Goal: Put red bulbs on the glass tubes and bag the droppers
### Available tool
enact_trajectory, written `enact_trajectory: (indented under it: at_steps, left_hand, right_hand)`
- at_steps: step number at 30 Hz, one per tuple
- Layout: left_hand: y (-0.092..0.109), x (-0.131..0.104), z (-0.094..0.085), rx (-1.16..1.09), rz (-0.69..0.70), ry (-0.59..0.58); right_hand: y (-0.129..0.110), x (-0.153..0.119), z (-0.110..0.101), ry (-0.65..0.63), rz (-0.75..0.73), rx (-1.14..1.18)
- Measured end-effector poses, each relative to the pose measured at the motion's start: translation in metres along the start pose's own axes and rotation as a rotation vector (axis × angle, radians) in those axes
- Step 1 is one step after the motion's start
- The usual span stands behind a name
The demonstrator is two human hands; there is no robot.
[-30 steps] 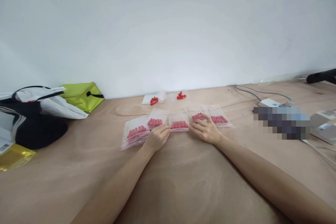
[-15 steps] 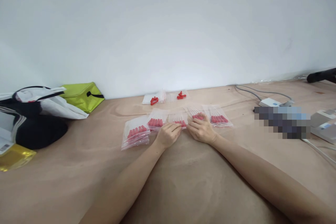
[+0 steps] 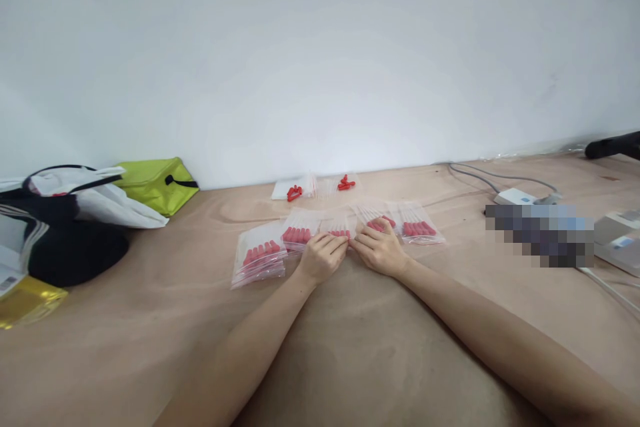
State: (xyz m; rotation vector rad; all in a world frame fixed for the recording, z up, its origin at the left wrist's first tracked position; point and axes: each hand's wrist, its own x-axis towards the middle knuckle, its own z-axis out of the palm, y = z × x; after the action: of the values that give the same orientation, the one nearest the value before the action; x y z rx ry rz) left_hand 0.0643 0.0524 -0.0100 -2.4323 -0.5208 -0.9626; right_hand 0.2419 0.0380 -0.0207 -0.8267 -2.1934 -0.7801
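My left hand (image 3: pixel 323 259) has its fingers closed on the near edge of a small clear zip bag (image 3: pixel 334 221). Several red-handled pieces with thin pale shafts lie inside that bag. At the same edge, the fingers of my right hand (image 3: pixel 380 252) pinch the bag close to my left fingertips. Under and behind my right hand is another filled zip bag (image 3: pixel 367 212), partly covered. A further filled bag (image 3: pixel 420 213) lies to its right. On the left are one more filled bag (image 3: pixel 304 219) and a small stack of zip bags (image 3: pixel 255 272).
By the wall lie loose red pieces (image 3: pixel 295 193) on white bags and more red pieces (image 3: pixel 346 183). A black cap (image 3: pixel 75 247), a lime-green pouch (image 3: pixel 150 183) and a yellow packet (image 3: pixel 35 300) sit left. Right are a white adapter (image 3: pixel 514 197), cables and a blurred-out object (image 3: pixel 540 233).
My right hand has shifted slightly left, bringing its fingertips nearer to my left hand at the middle bag's edge. The view has moved very slightly; the other bags stay put.
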Motion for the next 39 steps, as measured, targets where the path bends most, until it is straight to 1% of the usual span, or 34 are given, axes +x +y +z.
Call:
enact_trajectory:
  at_steps: [4, 9, 12, 16, 22, 25, 32, 36, 39]
  left_hand:
    - [0.0, 0.001, 0.0, -0.003, 0.009, 0.013]
    - [0.0, 0.001, -0.001, -0.012, 0.006, -0.001]
    - [-0.001, 0.0, -0.003, -0.009, 0.021, 0.009]
    - [-0.004, -0.001, -0.004, -0.021, -0.003, 0.041]
    - [-0.003, -0.001, -0.004, -0.037, -0.004, 0.02]
    - [-0.003, -0.001, -0.004, -0.031, 0.008, 0.015]
    - [-0.01, -0.004, -0.007, 0.036, 0.067, 0.028]
    - [-0.015, -0.007, -0.007, 0.098, 0.042, 0.017]
    - [-0.017, -0.008, -0.007, 0.135, 0.013, -0.034]
  right_hand:
    - [-0.001, -0.001, 0.001, 0.008, 0.013, 0.027]
    - [-0.002, -0.001, 0.0, 0.007, 0.039, 0.047]
    - [0.0, -0.001, -0.003, 0.023, 0.089, 0.094]
    - [0.003, 0.0, -0.006, 0.065, 0.155, 0.14]
    - [0.0, 0.002, -0.005, 0.044, 0.092, 0.05]
    - [-0.001, 0.002, -0.004, 0.066, 0.087, 0.05]
    - [0.001, -0.001, -0.004, 0.079, 0.209, 0.197]
    - [0.004, -0.003, -0.002, 0.049, 0.254, 0.231]
    - [0.008, -0.005, 0.0, 0.021, 0.263, 0.236]
